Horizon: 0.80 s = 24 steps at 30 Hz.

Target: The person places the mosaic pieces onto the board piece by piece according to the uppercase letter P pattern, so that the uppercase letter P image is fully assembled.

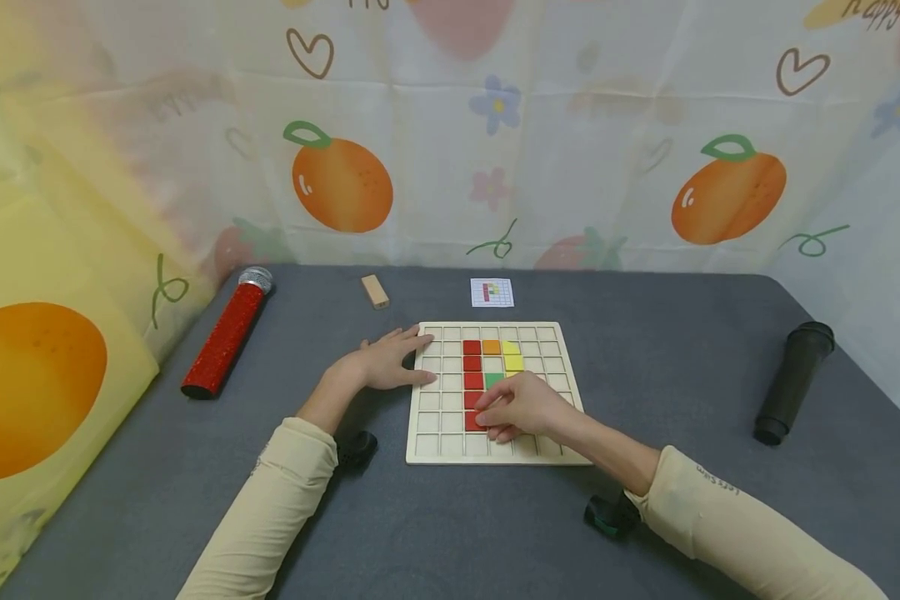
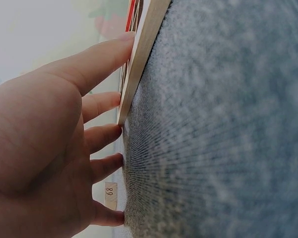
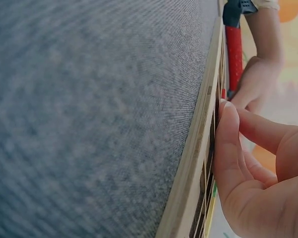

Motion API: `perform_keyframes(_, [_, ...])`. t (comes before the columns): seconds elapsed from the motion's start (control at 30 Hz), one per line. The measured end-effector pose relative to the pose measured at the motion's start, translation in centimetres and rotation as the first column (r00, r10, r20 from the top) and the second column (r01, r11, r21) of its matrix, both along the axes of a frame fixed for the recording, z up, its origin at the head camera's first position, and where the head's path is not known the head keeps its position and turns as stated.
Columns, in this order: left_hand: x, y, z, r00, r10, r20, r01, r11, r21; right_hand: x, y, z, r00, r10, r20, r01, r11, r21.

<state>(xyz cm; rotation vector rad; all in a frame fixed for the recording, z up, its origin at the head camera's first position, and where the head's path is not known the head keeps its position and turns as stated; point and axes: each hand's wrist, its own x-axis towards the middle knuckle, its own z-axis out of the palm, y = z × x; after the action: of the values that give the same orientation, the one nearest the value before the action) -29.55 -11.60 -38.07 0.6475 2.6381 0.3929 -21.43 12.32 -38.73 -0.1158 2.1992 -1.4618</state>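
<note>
A pale wooden grid board lies on the table, with a column of several red tiles, an orange tile, a green tile and yellow tiles in its squares. My left hand rests at the board's left edge, fingers spread, thumb and index fingertip on the rim. Over the board's lower middle, my right hand has thumb and index finger curled together, pinching at the lowest red tile. In the right wrist view, red shows just past those fingertips; the fingers hide part of the tile.
Behind the board lie a small pattern card and a wooden block. A red microphone lies at the left, a dark cylinder at the right. A printed cloth hangs along the table's back edge.
</note>
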Motion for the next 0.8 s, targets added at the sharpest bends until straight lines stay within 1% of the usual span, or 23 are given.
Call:
perform_keyframes(0.3, [0.1, 0.3, 0.0, 1.0, 0.001, 0.008, -0.001, 1.0, 0.004, 0.2, 0.0, 0.0, 0.998, -0.055, 0.005, 0.055, 0.998, -0.009])
perform_keyframes(0.37, [0.1, 0.4, -0.1, 1.0, -0.001, 0.012, 0.001, 1.0, 0.005, 0.2, 0.2, -0.1, 0.999, -0.052, 0.006, 0.053, 0.998, -0.02])
perform_keyframes(0.43, [0.1, 0.4, -0.2, 1.0, -0.001, 0.014, 0.001, 1.0, 0.01, 0.2, 0.5, -0.2, 0.999, -0.034, 0.004, 0.034, 0.999, -0.035])
perform_keyframes(0.5, [0.1, 0.3, -0.2, 1.0, -0.002, 0.012, 0.002, 1.0, 0.015, 0.0, 0.9, -0.3, 1.0, -0.007, -0.001, 0.007, 0.997, -0.07])
perform_keyframes(0.6, [-0.1, 0.4, -0.3, 1.0, 0.003, 0.006, -0.003, 0.999, 0.032, -0.6, 1.6, -0.3, 0.998, 0.035, -0.047, -0.041, 0.992, -0.123])
perform_keyframes(0.63, [-0.1, 0.4, -0.3, 1.0, 0.006, -0.002, -0.006, 0.999, 0.038, -0.8, 1.9, -0.2, 0.995, 0.054, -0.082, -0.065, 0.989, -0.13])
perform_keyframes(0.67, [-0.2, 0.3, -0.3, 1.0, 0.008, -0.018, -0.008, 0.999, 0.044, -1.0, 2.1, -0.1, 0.988, 0.077, -0.132, -0.093, 0.989, -0.119])
perform_keyframes(0.7, [-0.2, 0.2, -0.3, 0.999, 0.017, -0.041, -0.015, 0.998, 0.056, -1.3, 2.3, 0.0, 0.973, 0.109, -0.205, -0.128, 0.988, -0.083])
perform_keyframes(0.73, [-0.2, 0.1, -0.2, 0.997, 0.027, -0.072, -0.021, 0.997, 0.072, -1.5, 2.6, 0.2, 0.943, 0.154, -0.297, -0.168, 0.986, -0.023])
perform_keyframes(0.77, [-0.3, 0.0, -0.1, 0.993, 0.037, -0.112, -0.027, 0.996, 0.087, -1.9, 2.9, 0.3, 0.901, 0.199, -0.385, -0.194, 0.98, 0.053])
perform_keyframes(0.8, [-0.4, -0.1, 0.1, 0.986, 0.048, -0.157, -0.032, 0.994, 0.101, -2.3, 3.3, 0.5, 0.848, 0.248, -0.469, -0.204, 0.968, 0.144])
